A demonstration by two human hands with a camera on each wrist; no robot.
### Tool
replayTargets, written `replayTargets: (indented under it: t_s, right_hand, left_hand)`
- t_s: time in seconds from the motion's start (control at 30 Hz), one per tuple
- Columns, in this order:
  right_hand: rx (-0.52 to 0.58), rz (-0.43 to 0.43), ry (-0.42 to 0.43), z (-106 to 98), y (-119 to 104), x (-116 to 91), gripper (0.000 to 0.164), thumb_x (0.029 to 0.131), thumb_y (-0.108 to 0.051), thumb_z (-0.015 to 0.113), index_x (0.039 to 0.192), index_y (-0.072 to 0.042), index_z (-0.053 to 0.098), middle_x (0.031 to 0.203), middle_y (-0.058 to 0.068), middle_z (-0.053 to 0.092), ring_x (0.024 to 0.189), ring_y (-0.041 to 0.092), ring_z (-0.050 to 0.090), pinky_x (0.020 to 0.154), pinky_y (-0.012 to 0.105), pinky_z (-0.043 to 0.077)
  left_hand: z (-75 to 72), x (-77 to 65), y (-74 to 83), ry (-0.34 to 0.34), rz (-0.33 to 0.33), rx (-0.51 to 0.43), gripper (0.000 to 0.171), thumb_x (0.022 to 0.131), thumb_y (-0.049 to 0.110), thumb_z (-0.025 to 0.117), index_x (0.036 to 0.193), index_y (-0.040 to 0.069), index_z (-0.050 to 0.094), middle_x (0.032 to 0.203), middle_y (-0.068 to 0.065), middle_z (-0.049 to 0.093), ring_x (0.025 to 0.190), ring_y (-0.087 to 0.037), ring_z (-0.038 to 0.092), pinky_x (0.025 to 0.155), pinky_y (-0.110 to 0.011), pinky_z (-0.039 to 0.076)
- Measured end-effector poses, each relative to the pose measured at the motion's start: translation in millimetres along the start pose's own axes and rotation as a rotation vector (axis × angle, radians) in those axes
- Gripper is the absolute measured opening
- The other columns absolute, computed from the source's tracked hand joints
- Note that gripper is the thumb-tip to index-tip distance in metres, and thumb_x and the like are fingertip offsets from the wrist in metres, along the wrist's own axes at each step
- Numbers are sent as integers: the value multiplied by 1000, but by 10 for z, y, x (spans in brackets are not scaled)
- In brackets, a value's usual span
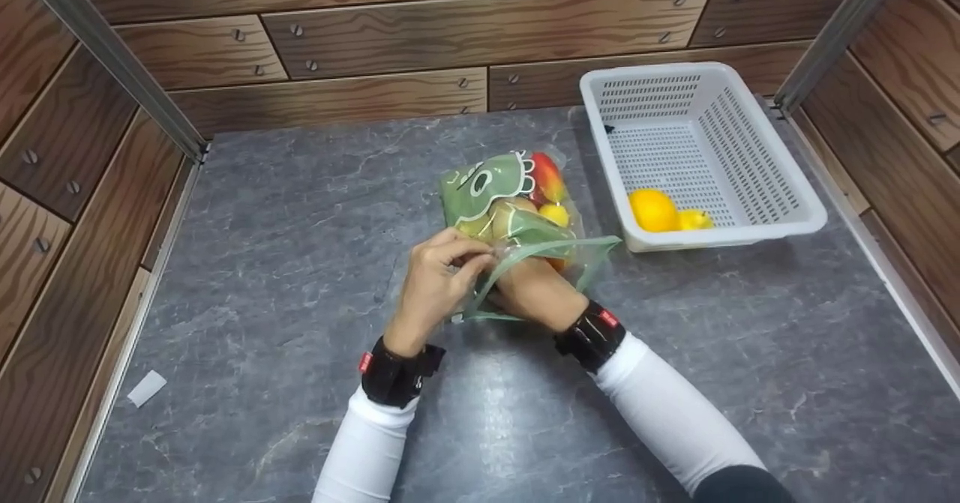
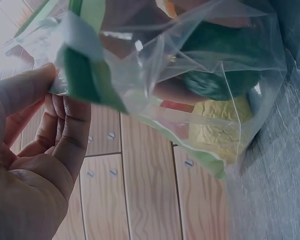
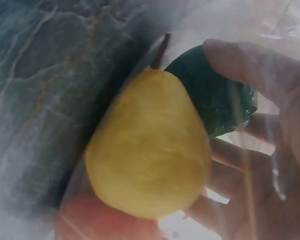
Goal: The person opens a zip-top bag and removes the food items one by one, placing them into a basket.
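Observation:
A clear plastic bag with a green printed pattern point(image 1: 480, 188) lies on the table with its mouth toward me. My left hand point(image 1: 435, 278) pinches the bag's edge at the left of the opening. Through that opening goes my right hand point(image 1: 536, 289), whose fingers curl round a dark green, glossy fruit or vegetable point(image 3: 210, 92); its exact kind is unclear. A yellow pear point(image 3: 150, 150) with a brown stem sits beside it. Also in the bag are a red-and-yellow mango-like fruit point(image 1: 549, 177), a small yellow fruit point(image 1: 553, 214) and a wrinkled pale yellow piece point(image 2: 220, 125).
To the right stands a white perforated basket point(image 1: 806, 207) holding an orange point(image 1: 652, 211) and a yellow fruit point(image 1: 694, 220) in its near left corner. A small white slip point(image 1: 147, 388) lies at the table's left. Wood-patterned walls point(image 1: 375, 31) enclose the marbled grey table point(image 1: 300, 211).

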State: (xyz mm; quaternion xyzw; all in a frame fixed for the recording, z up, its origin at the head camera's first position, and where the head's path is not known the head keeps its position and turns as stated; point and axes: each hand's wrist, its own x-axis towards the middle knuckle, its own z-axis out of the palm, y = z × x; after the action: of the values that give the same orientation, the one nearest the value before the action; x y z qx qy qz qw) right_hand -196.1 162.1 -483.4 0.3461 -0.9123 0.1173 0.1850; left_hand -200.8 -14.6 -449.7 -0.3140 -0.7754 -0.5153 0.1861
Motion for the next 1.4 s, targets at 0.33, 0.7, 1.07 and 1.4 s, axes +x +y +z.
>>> replayTargets:
  t_s: [0.33,0.7,1.07,1.4]
  right_hand:
    - [90,9,-77,-289,-37,-94,59,82,-7,83,134,5,59,125,20,66,113,32,65,100,38,55]
    - [180,-10,-151,-591,-53,-184,43,82,-6,85,122,-4,70,119,17,71,103,32,71,93,42,59]
    - [221,-54,-116,-900,-32,-323,63,82,-10,87,140,-9,62,128,15,66,111,34,68,99,45,57]
    - [216,-53,-79,-1025,-1,-422,70,79,-9,89,142,-7,60,139,17,62,123,36,63,105,48,53]
  left_hand:
    - [-8,0,12,-12,-10,-12,7,87,6,81,93,3,80,85,-7,71,74,-17,66,67,-25,58]
    - [-27,-11,21,-25,-30,-10,8,87,4,80,94,2,80,87,-8,71,75,-17,68,69,-24,59]
    - [-38,-16,28,-13,-27,7,7,86,2,80,93,4,80,87,-8,72,76,-17,68,70,-25,59]
    - [-20,-12,20,-11,-18,-7,10,85,-3,80,93,2,80,87,-9,72,74,-17,68,69,-25,59]
